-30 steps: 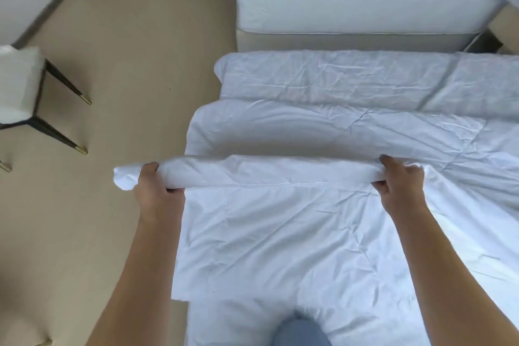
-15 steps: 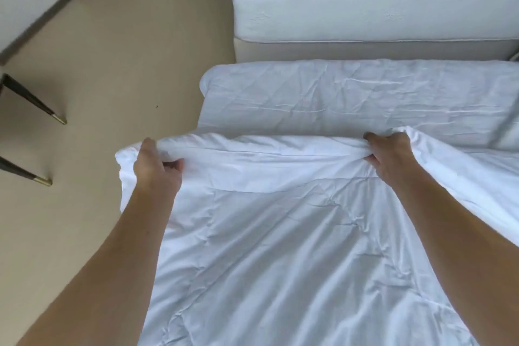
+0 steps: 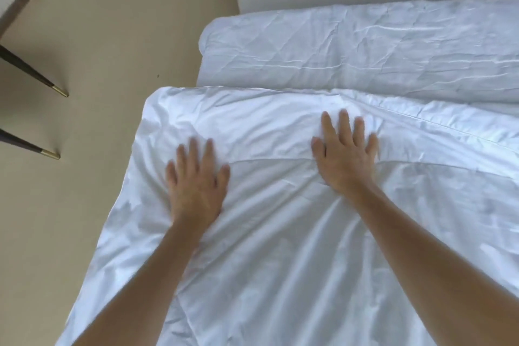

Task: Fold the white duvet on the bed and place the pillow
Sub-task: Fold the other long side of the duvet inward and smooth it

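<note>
Bright, even daylight; soft shadows, slight motion blur on the hands, wide-angle edge distortion.

left hand [image 3: 196, 180] | right hand [image 3: 345, 154] | 2 forearms bare, no sleeves

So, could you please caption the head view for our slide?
Both hands, left and right, press flat on the folded white duvet.

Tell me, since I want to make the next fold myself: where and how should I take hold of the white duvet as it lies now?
Probably at the far folded edge of the white duvet, near its left corner. That edge lies raised, so fingers could slide under it from the far side. The left hand and right hand lie flat on top, holding nothing.
</note>
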`<control>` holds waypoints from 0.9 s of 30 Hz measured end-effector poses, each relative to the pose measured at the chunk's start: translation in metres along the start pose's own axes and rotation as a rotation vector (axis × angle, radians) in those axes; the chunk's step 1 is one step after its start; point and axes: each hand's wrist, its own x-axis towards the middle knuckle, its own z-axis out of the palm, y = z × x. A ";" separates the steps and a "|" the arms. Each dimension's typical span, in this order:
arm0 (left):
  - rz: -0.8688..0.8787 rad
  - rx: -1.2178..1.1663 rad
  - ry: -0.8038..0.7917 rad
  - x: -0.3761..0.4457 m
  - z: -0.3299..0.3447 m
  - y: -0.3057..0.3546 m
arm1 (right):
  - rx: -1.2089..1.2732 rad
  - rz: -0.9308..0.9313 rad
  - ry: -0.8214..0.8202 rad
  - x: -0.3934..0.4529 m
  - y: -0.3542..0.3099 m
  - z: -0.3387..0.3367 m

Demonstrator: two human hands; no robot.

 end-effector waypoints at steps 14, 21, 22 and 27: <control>-0.254 -0.010 -0.151 -0.190 -0.020 -0.126 | -0.153 0.192 -0.016 -0.236 0.100 0.003; 0.315 0.065 -0.097 -0.224 -0.006 -0.014 | -0.148 -0.357 0.000 -0.304 -0.032 0.052; 0.315 0.088 -0.114 -0.230 -0.001 -0.025 | -0.160 -0.358 -0.008 -0.307 -0.020 0.054; -0.006 0.088 -0.157 -0.262 -0.005 -0.142 | -0.256 -0.039 -0.001 -0.335 0.121 0.029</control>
